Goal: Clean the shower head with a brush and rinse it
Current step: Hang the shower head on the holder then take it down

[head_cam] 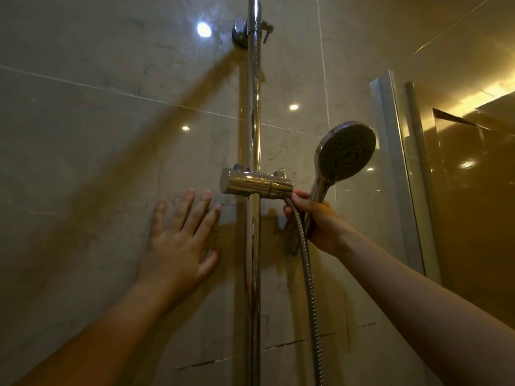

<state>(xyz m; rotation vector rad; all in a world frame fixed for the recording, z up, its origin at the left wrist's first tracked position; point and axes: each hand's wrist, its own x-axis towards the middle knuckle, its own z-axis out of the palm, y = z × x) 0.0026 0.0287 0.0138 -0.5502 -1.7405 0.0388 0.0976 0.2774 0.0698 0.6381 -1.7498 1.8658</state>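
Note:
A chrome shower head (345,151) with a round grey spray face points toward me, right of the vertical chrome rail (253,112). My right hand (315,218) is wrapped around its handle, just beside the chrome holder (255,185) on the rail. A ribbed metal hose (310,288) hangs down from the handle's lower end. My left hand (181,238) lies flat against the wall tile left of the rail, fingers spread, holding nothing. No brush is in view.
Glossy beige marble tiles (111,135) cover the wall, with ceiling lights reflected in them. A glass shower screen (459,176) with a metal frame stands at the right. The rail's upper wall bracket (242,32) sits near the top.

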